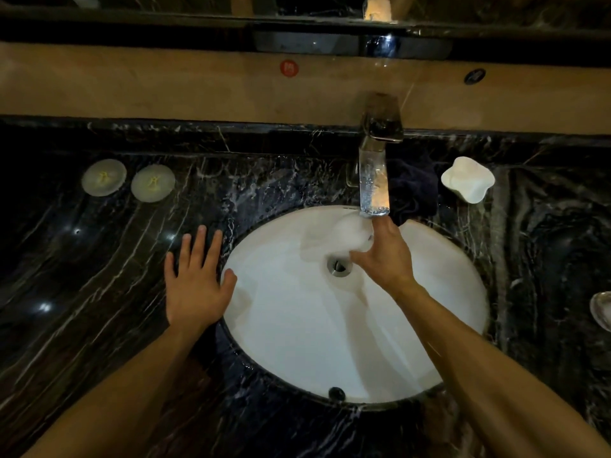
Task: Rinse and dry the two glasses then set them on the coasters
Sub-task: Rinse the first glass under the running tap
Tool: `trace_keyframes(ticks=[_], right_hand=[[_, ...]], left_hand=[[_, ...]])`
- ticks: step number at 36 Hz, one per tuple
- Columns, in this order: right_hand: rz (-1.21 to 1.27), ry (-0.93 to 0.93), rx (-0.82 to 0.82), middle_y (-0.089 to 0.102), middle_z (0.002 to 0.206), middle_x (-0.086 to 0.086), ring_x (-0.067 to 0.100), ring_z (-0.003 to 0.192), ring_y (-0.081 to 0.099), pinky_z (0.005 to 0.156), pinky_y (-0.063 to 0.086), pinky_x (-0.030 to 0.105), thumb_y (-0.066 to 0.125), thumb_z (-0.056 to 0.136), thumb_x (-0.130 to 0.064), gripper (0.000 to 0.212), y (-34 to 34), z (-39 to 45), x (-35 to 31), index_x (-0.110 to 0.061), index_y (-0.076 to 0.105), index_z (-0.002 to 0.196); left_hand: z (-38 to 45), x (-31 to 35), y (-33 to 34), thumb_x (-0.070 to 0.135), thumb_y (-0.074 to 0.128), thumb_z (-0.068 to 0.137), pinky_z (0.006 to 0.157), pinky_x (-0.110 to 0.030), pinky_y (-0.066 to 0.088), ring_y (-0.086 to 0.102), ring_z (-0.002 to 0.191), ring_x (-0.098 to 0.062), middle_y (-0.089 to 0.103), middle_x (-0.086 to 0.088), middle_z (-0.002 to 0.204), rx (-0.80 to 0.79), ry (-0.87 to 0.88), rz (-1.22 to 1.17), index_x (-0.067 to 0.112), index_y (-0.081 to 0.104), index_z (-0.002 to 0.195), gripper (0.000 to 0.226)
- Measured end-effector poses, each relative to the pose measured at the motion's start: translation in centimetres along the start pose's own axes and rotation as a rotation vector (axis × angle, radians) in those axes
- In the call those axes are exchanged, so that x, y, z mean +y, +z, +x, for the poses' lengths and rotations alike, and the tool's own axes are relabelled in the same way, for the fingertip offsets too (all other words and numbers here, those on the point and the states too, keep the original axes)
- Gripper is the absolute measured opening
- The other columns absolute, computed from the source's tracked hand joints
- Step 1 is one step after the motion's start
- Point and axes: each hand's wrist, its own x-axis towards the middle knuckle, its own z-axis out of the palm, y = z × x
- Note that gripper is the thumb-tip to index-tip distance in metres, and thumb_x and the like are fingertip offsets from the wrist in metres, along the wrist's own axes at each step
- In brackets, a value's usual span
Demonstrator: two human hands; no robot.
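A clear glass (374,185) is held under the tap (383,123) above the back of the white basin (297,325), seemingly mouth-up and partly filled with bubbling water; its outline is blurred, so its exact tilt cannot be told. The right hand (383,256) is seen at the glass's lower end, fingers curled and clamped on its base; water is blurred white around the fingertips, above the drain (339,266). The left hand (195,282) is laid flat on the dark marble counter (99,276) at the basin's left rim, fingers straight and spread apart, nothing held. Two pale round coasters (128,180) are seen side by side, bare, on the counter far left of the tap. A dark cloth (413,186) is bunched just right of the tap, with a white lobed dish (468,183) beyond it.
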Motion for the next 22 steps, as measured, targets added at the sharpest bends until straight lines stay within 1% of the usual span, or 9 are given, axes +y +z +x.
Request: trace_keyframes(ticks=[3, 7, 11, 15, 20, 22], right_hand=[[-0.109, -0.006, -0.016, 0.050, 0.135, 0.004, 0.027, 0.123, 0.045, 0.083, 0.049, 0.040, 0.082, 0.071, -0.025, 0.076, -0.3, 0.3, 0.0, -0.018, 0.045, 0.137], [-0.250, -0.019, -0.024, 0.047, 0.137, 0.004, 0.027, 0.124, 0.039, 0.084, 0.048, 0.040, 0.081, 0.070, -0.023, 0.076, -0.4, 0.6, 0.2, -0.018, 0.046, 0.138], [-0.305, -0.045, -0.030, 0.047, 0.137, 0.006, 0.029, 0.122, 0.039, 0.089, 0.049, 0.044, 0.080, 0.069, -0.018, 0.079, -0.6, 0.8, 0.4, -0.018, 0.045, 0.140], [-0.311, -0.046, -0.035, 0.048, 0.137, 0.006, 0.029, 0.120, 0.040, 0.089, 0.049, 0.043, 0.081, 0.067, -0.016, 0.082, -0.9, 0.9, 0.6, -0.018, 0.044, 0.141], [-0.257, -0.019, -0.059, 0.047, 0.140, 0.004, 0.027, 0.123, 0.041, 0.088, 0.051, 0.043, 0.083, 0.067, -0.015, 0.089, -1.0, 0.8, 0.9, -0.021, 0.039, 0.144], [-0.202, 0.000, -0.065, 0.047, 0.140, 0.003, 0.026, 0.125, 0.040, 0.087, 0.049, 0.040, 0.083, 0.066, -0.012, 0.090, -1.0, 0.8, 0.9, -0.022, 0.039, 0.144]], left_hand=[[0.0, 0.0, 0.0, 0.053, 0.027, 0.089, 0.121, -0.056, 0.008, 0.009, 0.153, -0.026, 0.009, -0.001, 0.166, 0.002, -0.003, 0.001, 0.031, 0.014, 0.157, 0.073], [0.0, 0.0, 0.0, 0.052, 0.029, 0.089, 0.120, -0.057, 0.010, 0.009, 0.152, -0.026, 0.010, -0.001, 0.166, 0.004, -0.004, 0.003, 0.031, 0.015, 0.157, 0.072], [0.0, 0.0, -0.1, 0.053, 0.028, 0.090, 0.121, -0.057, 0.009, 0.009, 0.152, -0.026, 0.010, -0.001, 0.166, 0.000, -0.003, -0.001, 0.031, 0.015, 0.157, 0.072], [0.0, 0.1, -0.2, 0.053, 0.028, 0.089, 0.121, -0.056, 0.008, 0.009, 0.153, -0.025, 0.010, -0.001, 0.166, 0.001, -0.003, -0.005, 0.031, 0.015, 0.157, 0.073], [0.0, 0.1, -0.2, 0.051, 0.031, 0.090, 0.121, -0.056, 0.008, 0.008, 0.153, -0.025, 0.010, -0.001, 0.166, 0.001, -0.007, -0.003, 0.031, 0.015, 0.157, 0.072], [0.0, 0.1, -0.1, 0.051, 0.031, 0.090, 0.121, -0.056, 0.008, 0.008, 0.153, -0.025, 0.010, -0.001, 0.166, 0.000, -0.005, -0.003, 0.031, 0.015, 0.157, 0.072]])
